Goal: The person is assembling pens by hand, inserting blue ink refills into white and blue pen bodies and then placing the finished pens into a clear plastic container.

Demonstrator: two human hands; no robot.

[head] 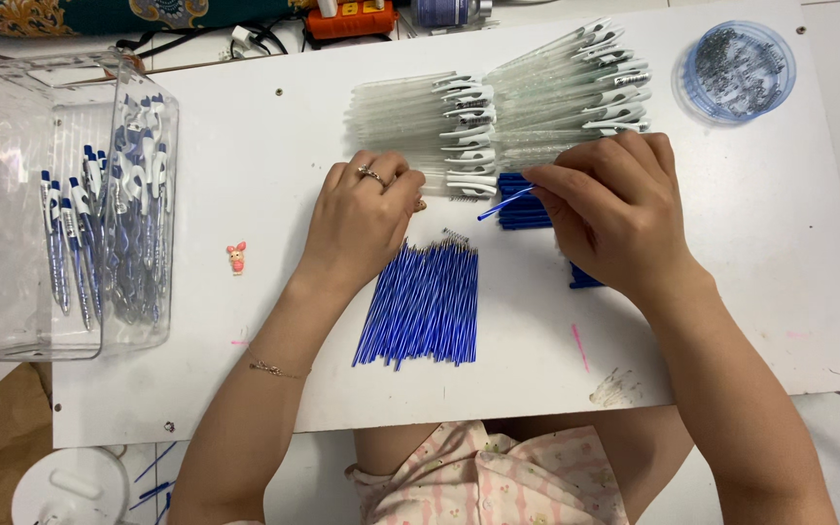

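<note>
Refill, thin and blue, pinched in my right hand mid-table, tip aimed left at the clear pen barrel my left hand grips; refill pile near me, barrels far, within reach.

The right hand covers part of the blue stack beside the clear pen barrels. The round blue dish holds pieces too small to tell. The clear bin is cut off at the picture's left edge.
</note>
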